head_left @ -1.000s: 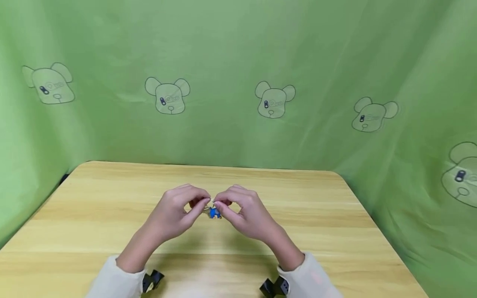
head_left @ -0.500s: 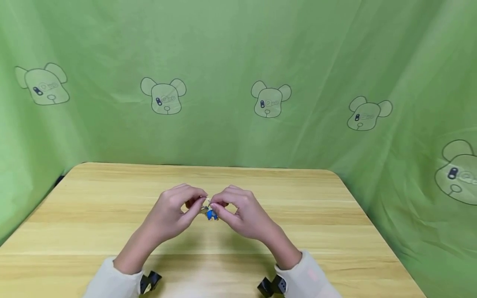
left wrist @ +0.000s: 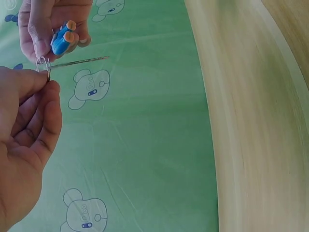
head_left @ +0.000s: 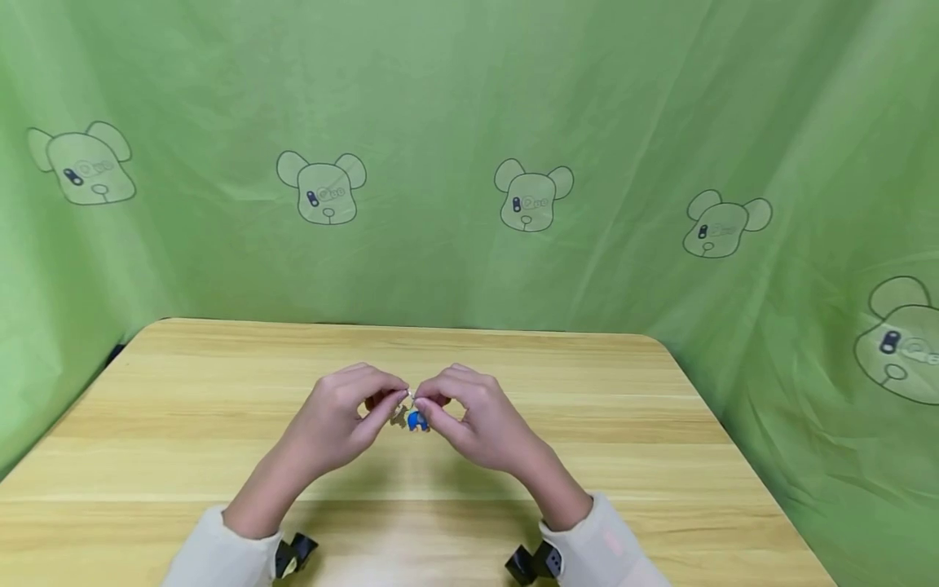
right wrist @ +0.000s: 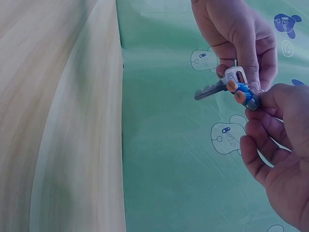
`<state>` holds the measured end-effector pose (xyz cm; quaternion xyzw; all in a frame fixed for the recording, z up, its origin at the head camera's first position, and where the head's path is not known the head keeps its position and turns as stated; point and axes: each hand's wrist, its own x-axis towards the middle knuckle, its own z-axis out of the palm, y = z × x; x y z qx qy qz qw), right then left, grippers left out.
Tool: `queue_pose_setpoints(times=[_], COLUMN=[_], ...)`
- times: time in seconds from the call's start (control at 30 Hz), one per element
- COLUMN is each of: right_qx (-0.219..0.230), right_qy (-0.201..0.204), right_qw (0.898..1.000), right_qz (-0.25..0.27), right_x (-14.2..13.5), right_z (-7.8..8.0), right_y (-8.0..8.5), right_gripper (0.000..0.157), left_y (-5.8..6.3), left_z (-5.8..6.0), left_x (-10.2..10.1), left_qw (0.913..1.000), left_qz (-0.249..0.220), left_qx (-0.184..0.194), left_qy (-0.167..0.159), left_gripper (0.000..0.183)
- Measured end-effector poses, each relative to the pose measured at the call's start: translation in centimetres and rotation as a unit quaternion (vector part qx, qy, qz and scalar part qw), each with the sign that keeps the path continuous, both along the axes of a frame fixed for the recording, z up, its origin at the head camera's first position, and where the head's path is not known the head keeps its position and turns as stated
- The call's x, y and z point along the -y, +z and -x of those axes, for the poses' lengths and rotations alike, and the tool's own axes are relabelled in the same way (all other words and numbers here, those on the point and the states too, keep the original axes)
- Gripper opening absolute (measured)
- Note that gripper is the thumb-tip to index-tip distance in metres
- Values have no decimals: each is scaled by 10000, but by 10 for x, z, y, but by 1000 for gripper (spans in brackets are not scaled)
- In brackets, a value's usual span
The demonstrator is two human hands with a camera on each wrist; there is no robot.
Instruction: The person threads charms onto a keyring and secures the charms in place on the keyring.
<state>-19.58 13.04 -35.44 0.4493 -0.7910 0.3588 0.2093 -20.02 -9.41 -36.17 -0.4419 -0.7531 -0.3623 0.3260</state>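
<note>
Above the table, my left hand [head_left: 341,416] pinches a thin metal key ring [left wrist: 42,63] between thumb and forefinger. A silver key [right wrist: 210,90] hangs from the ring, its blade pointing away from the fingers. My right hand [head_left: 473,416] faces the left, thumb and forefinger pinching the metal link of a keychain. The keychain's small blue figure charm [head_left: 418,421], with orange feet, dangles below the right fingertips. Both hands' fingertips are close together, and the ring spans the small gap. The fingertips partly hide where ring and link meet.
A light wood-grain table [head_left: 587,391] with rounded far corners lies beneath the hands. Green fabric [head_left: 433,269] printed with bear heads hangs behind and along both sides. Black wrist cameras [head_left: 296,556] sit at the cuffs of the pale sleeves [head_left: 223,550].
The head view has turned slightly right. The fingertips have moved a little apart, showing more of the ring between them. The key has swung down below the left fingertips, beside the charm.
</note>
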Motion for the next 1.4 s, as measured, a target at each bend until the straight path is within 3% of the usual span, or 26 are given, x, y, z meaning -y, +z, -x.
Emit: queue_pose_setpoints(times=[0.37,0.77,1.1,1.2,1.27,1.4], right_qx=[-126,-170,-107,165,488,1262], right_qy=[-14,-44,-128,-165,-228,-198], right_qw=[9999,9996,9994,9977,9932,9738], right_qz=[-9,-213,-302,-633,-1036,-1884], right_x=[0,1,0,-1,-2,-4], right_z=[1,1,0,0,0,-1], right_y=[-1,-3,0,2,3,3], right_gripper=[6,7,6,7,7,9], left_y=[1,-1,-1,-1,0,-2], left_z=[0,0,1,0,-1,-1], left_x=[-1,0,0,2,2,1], left_qw=[9999,9999,9996,9987,9950,9719], left_qz=[-77,-75,-184,17,258,970], left_qx=[17,0,124,465,942,2139], left_qy=[-130,134,157,201,207,127], left_gripper=[19,15,14,13,10,7])
